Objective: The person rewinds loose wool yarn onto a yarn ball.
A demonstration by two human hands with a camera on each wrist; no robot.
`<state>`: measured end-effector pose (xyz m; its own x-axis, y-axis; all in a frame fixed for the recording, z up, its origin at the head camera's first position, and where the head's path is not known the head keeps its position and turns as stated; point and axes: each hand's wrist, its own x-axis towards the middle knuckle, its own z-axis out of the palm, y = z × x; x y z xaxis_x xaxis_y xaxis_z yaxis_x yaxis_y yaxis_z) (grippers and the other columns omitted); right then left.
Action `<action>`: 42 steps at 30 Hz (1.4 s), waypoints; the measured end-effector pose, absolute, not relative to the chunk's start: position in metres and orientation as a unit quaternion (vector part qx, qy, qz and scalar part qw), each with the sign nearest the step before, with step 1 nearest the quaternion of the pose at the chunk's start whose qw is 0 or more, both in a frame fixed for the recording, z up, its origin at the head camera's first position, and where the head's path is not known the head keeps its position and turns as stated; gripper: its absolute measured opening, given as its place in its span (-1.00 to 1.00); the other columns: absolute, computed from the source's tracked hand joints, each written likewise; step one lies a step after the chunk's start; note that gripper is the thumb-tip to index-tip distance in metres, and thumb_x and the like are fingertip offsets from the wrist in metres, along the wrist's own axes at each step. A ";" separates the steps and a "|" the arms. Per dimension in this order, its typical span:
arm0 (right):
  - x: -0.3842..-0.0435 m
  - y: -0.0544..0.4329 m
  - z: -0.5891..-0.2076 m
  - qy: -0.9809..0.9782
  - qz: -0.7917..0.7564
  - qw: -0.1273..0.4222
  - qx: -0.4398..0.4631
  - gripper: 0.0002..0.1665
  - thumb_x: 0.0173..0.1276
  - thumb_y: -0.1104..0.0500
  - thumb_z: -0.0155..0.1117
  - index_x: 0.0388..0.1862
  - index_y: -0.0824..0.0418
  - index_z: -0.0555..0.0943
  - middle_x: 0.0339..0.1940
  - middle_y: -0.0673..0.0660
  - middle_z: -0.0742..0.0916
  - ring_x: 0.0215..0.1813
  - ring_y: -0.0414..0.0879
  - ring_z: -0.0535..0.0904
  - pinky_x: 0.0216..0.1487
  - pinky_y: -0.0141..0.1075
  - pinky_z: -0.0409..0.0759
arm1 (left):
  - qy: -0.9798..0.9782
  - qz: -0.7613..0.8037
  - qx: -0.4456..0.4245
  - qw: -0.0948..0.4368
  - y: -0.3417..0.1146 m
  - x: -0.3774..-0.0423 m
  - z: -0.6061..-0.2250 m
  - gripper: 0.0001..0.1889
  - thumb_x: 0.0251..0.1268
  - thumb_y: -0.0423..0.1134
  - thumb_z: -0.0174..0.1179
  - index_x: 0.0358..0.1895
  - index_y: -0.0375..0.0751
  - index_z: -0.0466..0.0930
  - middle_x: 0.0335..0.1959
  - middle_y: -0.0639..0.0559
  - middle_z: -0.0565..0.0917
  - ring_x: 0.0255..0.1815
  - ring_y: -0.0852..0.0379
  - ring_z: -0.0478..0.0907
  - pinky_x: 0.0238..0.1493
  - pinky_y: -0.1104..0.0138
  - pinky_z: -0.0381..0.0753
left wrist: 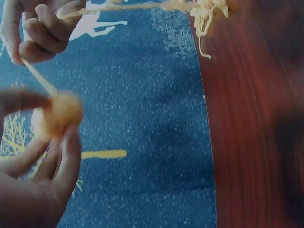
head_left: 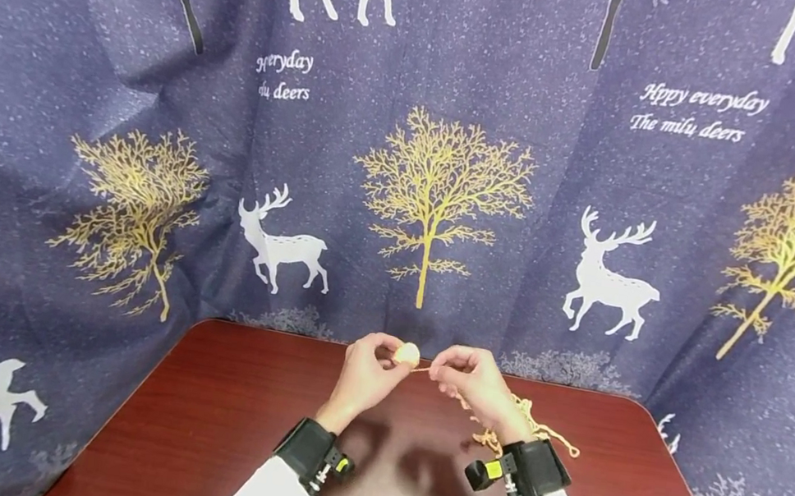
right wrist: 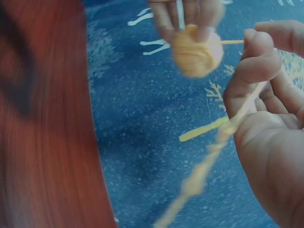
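Note:
A small ball of yellow-orange yarn (head_left: 407,354) is held between the thumb and fingers of my left hand (head_left: 369,373), above the far part of the table. From the ball a short taut strand (right wrist: 231,42) runs across to my right hand (head_left: 476,382), which pinches it between thumb and fingertip. Past the right palm the yarn hangs on, kinked and lumpy (right wrist: 194,183) in the right wrist view. Its loose tangle (head_left: 533,418) shows beside and behind the right wrist, over the table. In the left wrist view the ball (left wrist: 61,116) is blurred, with fingers around it.
The reddish-brown wooden table (head_left: 212,424) spreads beneath both hands. Directly behind its far edge hangs a dark blue curtain (head_left: 464,66) printed with white deer and golden trees. Each wrist wears a black band with a small camera (head_left: 485,474).

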<state>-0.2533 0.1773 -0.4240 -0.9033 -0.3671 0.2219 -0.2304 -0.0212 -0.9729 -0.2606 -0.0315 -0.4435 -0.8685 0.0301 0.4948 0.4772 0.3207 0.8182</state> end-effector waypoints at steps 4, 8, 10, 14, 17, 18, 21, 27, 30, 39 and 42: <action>-0.261 0.182 -0.427 0.600 -0.772 0.072 -0.198 -0.88 0.40 0.41 0.22 -0.26 0.30 0.68 -0.37 0.03 0.73 -0.40 -0.26 0.59 -0.36 -0.52 0.60 | -0.813 -0.513 -0.257 0.100 -0.039 -0.263 -0.446 -0.77 -0.06 -0.38 0.49 -0.26 -0.25 0.73 -0.39 0.04 0.74 -0.41 0.22 0.66 -0.29 0.38 0.72; -0.267 0.185 -0.433 0.515 -0.830 0.090 -0.192 -0.65 0.49 0.48 0.00 -0.30 0.21 0.70 -0.39 0.02 0.72 -0.42 -0.27 0.57 -0.42 -0.55 0.55 | -0.794 -0.498 -0.348 -0.029 -0.046 -0.264 -0.443 -0.77 -0.02 -0.40 0.49 -0.23 -0.24 0.74 -0.36 0.05 0.75 -0.36 0.17 0.68 -0.20 0.30 0.73; -0.271 0.186 -0.435 0.474 -0.858 0.094 -0.178 -0.57 0.52 0.47 -0.09 -0.31 0.20 0.70 -0.40 0.01 0.72 -0.43 -0.28 0.57 -0.43 -0.56 0.53 | -0.769 -0.510 -0.375 -0.086 -0.049 -0.264 -0.441 -0.76 0.00 -0.42 0.49 -0.21 -0.28 0.74 -0.32 0.00 0.76 -0.30 0.10 0.70 -0.15 0.26 0.74; -0.277 0.186 -0.439 0.424 -0.894 0.081 -0.119 -0.54 0.56 0.45 -0.13 -0.35 0.21 0.71 -0.44 0.01 0.71 -0.47 -0.27 0.54 -0.42 -0.54 0.50 | -0.701 -0.567 -0.405 -0.152 -0.054 -0.262 -0.435 -0.72 0.05 -0.48 0.45 -0.12 -0.41 0.71 -0.23 -0.16 0.76 -0.21 0.00 0.72 -0.08 0.21 0.75; -0.279 0.184 -0.441 0.471 -0.878 0.058 -0.069 -0.61 0.52 0.45 -0.03 -0.37 0.24 0.70 -0.45 0.03 0.70 -0.49 -0.27 0.53 -0.44 -0.54 0.52 | -0.646 -0.624 -0.415 -0.145 -0.056 -0.262 -0.433 -0.68 0.08 -0.51 0.43 -0.06 -0.51 0.66 -0.17 -0.17 0.77 -0.15 0.04 0.73 -0.05 0.20 0.74; -0.279 0.183 -0.441 0.501 -0.862 0.051 -0.056 -0.66 0.49 0.46 0.01 -0.36 0.26 0.69 -0.45 0.04 0.70 -0.49 -0.26 0.54 -0.44 -0.53 0.54 | -0.627 -0.646 -0.414 -0.135 -0.055 -0.262 -0.432 -0.67 0.09 -0.50 0.42 -0.05 -0.54 0.64 -0.16 -0.13 0.77 -0.13 0.07 0.72 -0.05 0.21 0.74; -0.275 0.178 -0.442 0.614 -0.787 0.041 -0.044 -0.84 0.39 0.46 0.18 -0.31 0.35 0.69 -0.44 0.08 0.71 -0.48 -0.23 0.57 -0.44 -0.50 0.59 | -0.560 -0.724 -0.390 -0.103 -0.053 -0.262 -0.429 -0.69 0.10 -0.53 0.38 -0.05 -0.52 0.64 -0.12 -0.05 0.77 -0.10 0.10 0.71 -0.04 0.25 0.74; -0.265 0.173 -0.442 0.789 -0.595 0.023 -0.152 -0.90 0.24 0.39 0.36 -0.27 0.41 0.71 -0.45 0.11 0.75 -0.48 -0.14 0.60 -0.48 -0.39 0.61 | -0.464 -0.847 -0.261 -0.019 -0.042 -0.264 -0.425 -0.72 0.16 -0.63 0.22 -0.11 -0.27 0.68 -0.12 -0.06 0.76 -0.10 0.08 0.71 0.00 0.25 0.73; -0.261 0.171 -0.442 0.818 -0.535 0.017 -0.210 -0.95 0.22 0.36 0.39 -0.33 0.33 0.71 -0.52 0.06 0.72 -0.52 -0.14 0.58 -0.53 -0.37 0.59 | -0.478 -0.859 -0.174 0.058 -0.036 -0.266 -0.424 -0.76 0.15 -0.64 0.25 -0.11 -0.44 0.65 -0.19 -0.09 0.74 -0.18 0.11 0.71 -0.05 0.28 0.75; -0.250 0.176 -0.433 0.812 -0.511 0.040 -0.278 -0.89 0.21 0.46 0.33 -0.35 0.29 0.70 -0.58 0.13 0.68 -0.58 -0.23 0.51 -0.60 -0.46 0.47 | -0.716 -0.637 -0.089 0.270 -0.035 -0.272 -0.439 -0.74 -0.02 -0.47 0.48 -0.20 -0.42 0.70 -0.30 -0.21 0.72 -0.30 0.00 0.70 -0.24 0.31 0.76; -0.252 0.181 -0.429 0.801 -0.528 0.042 -0.280 -0.93 0.22 0.44 0.34 -0.32 0.34 0.70 -0.54 0.13 0.70 -0.56 -0.21 0.54 -0.60 -0.43 0.51 | -0.792 -0.527 -0.124 0.282 -0.039 -0.276 -0.454 -0.73 -0.09 -0.38 0.49 -0.24 -0.32 0.70 -0.35 -0.09 0.70 -0.37 0.06 0.69 -0.28 0.32 0.74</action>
<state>-0.2516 0.1813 -0.4294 -0.8393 -0.4931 0.2290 -0.4051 0.2862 -0.8683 -0.2758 -0.0392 -0.4545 -0.8096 -0.1009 0.5782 0.4948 0.4125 0.7648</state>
